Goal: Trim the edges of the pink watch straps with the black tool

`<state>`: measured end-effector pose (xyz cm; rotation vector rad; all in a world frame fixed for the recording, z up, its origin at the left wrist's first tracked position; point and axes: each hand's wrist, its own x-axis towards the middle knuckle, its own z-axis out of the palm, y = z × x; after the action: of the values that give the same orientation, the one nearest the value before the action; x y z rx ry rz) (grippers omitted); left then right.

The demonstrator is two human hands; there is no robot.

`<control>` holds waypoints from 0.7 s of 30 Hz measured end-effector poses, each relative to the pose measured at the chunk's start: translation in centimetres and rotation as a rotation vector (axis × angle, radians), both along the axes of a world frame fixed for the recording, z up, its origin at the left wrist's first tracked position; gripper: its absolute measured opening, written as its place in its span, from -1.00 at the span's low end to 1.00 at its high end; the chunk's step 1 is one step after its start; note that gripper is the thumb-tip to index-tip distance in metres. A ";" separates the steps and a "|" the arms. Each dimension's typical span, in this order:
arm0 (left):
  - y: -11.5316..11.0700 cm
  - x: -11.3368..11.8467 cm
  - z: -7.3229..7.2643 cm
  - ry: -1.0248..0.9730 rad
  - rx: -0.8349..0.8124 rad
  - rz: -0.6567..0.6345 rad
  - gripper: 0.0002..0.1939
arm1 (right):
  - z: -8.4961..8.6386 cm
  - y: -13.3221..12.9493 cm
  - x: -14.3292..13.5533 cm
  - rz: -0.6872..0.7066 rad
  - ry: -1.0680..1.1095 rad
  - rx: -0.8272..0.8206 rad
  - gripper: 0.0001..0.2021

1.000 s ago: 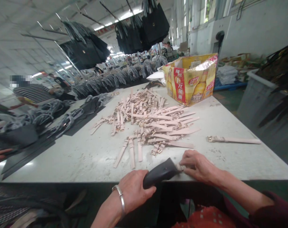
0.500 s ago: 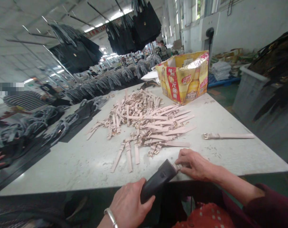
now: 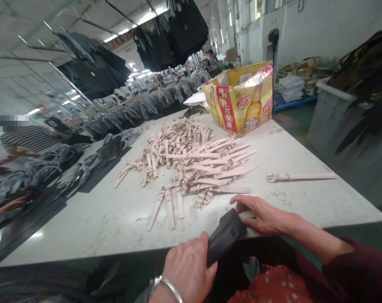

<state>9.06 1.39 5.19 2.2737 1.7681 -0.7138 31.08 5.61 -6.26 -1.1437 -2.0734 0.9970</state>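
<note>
A black hand-held tool point(image 3: 225, 236) with a small switch on its side slants over the table's front edge. My left hand point(image 3: 189, 259), with a silver bangle at the wrist, is wrapped round its lower end. At the upper end of the tool my right hand point(image 3: 265, 214) has its fingers curled in close. The tool hides what the right fingertips hold. Beyond both hands lies a heap of pale pink buckled straps point(image 3: 197, 158). One separate strap point(image 3: 304, 176) rests to the right of the heap, its buckle end pointing left.
A yellow and red carton point(image 3: 241, 101) stands at the back of the white table point(image 3: 99, 223). Black bag pieces with wrapped handles point(image 3: 83, 168) line its left side, with a co-worker's hand point(image 3: 8, 208) there. A grey bin point(image 3: 332, 109) is at the right.
The tool and my left hand have moved right and slightly up, toward my right hand. The small strap end between my right fingers no longer shows behind the tool.
</note>
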 end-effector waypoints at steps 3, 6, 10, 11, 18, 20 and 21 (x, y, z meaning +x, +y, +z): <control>0.0 -0.2 0.0 -0.012 0.001 0.011 -0.71 | 0.2 0.1 0.0 0.014 -0.001 -0.004 -0.48; 0.1 -0.7 0.1 0.008 -0.005 0.029 -0.70 | 0.6 0.1 0.0 0.026 -0.011 0.022 -0.48; 0.6 -0.9 0.3 0.001 -0.016 0.006 -0.69 | 0.4 0.1 -0.1 0.027 -0.024 0.056 -0.43; 0.8 -0.7 0.3 -0.003 -0.015 0.000 -0.68 | 0.3 0.1 -0.1 0.026 -0.026 0.061 -0.43; 0.9 0.2 -0.3 -0.028 0.013 0.009 -0.68 | -0.1 0.1 0.0 0.013 -0.011 0.057 -0.40; 0.6 -0.1 -0.9 -0.039 0.040 0.007 -0.70 | -0.1 0.1 0.1 0.005 -0.006 0.060 -0.37; 0.5 -0.3 -1.2 -0.045 0.052 0.008 -0.71 | -0.1 0.1 0.1 0.004 -0.008 0.060 -0.35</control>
<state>8.77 1.89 4.00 2.2958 1.7942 -0.6182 31.14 5.75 -6.35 -1.1146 -2.0988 0.9269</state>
